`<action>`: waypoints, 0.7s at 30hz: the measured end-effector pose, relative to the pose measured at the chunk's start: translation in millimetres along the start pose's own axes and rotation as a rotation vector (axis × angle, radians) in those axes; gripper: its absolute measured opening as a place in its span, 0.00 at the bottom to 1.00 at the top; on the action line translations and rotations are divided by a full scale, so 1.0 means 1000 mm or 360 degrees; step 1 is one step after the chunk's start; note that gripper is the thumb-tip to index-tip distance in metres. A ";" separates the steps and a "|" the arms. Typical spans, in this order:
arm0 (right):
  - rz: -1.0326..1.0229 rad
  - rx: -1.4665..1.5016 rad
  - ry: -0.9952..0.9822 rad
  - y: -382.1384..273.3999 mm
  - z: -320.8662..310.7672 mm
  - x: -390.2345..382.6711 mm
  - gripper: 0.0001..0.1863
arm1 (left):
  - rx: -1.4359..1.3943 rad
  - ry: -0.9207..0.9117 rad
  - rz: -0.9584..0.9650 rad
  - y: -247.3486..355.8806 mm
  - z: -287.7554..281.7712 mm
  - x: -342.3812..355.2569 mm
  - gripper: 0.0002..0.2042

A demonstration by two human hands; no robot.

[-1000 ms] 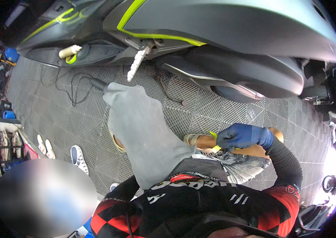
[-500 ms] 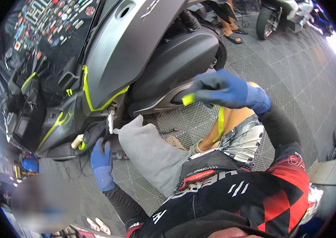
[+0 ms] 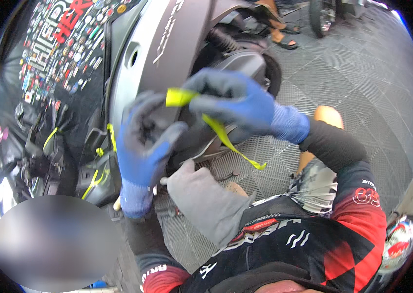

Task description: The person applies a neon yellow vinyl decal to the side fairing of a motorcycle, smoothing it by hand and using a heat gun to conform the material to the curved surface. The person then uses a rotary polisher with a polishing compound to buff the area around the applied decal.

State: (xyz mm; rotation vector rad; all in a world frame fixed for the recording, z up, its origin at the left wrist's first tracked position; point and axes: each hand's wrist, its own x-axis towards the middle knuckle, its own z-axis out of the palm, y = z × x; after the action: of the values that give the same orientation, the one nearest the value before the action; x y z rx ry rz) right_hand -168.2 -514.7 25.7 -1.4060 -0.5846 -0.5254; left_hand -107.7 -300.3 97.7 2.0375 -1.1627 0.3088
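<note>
My right hand (image 3: 236,100), in a blue knit glove with dark palm coating, pinches a strip of neon-yellow tape (image 3: 223,136). A short end juts out left of the fingers, while the longer tail hangs down to the lower right. My left hand (image 3: 145,146), gloved alike and slightly blurred, is raised beside it with thumb and fingers apart and curved. It holds nothing I can see. Both hands are in front of a grey scooter (image 3: 155,53), partly hiding its side panel. More yellow tape (image 3: 112,136) runs along the panel's edge.
A grey cloth (image 3: 206,195) is draped over my leg. Dark trim pieces with yellow tape (image 3: 94,183) are at left, below a mat covered in stickers (image 3: 65,63). Another person's sandalled foot (image 3: 284,41) and a second vehicle's wheel (image 3: 321,19) are at the far side on the grey tiled floor (image 3: 362,97).
My left hand has risen from low beside the scooter to near the tape. My right hand has moved left with the strip. The view has shifted somewhat.
</note>
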 end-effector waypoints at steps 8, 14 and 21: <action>0.0127 0.0188 0.0014 -0.003 -0.016 0.022 0.19 | 0.0192 0.0085 0.0207 0.024 -0.011 0.054 0.17; 0.0176 0.0231 -0.0031 0.007 -0.017 0.011 0.19 | 0.0348 -0.0036 0.0285 0.026 -0.012 0.058 0.07; 0.0292 0.0489 -0.0020 0.017 -0.024 0.027 0.21 | 0.0557 -0.0038 0.0352 0.037 -0.007 0.068 0.06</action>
State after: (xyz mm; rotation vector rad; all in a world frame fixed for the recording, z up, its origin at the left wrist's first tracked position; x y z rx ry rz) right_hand -134.9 -536.8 29.0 -1.1565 -0.5161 -0.2671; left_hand -99.0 -349.2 157.1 2.2133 -1.4334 0.6366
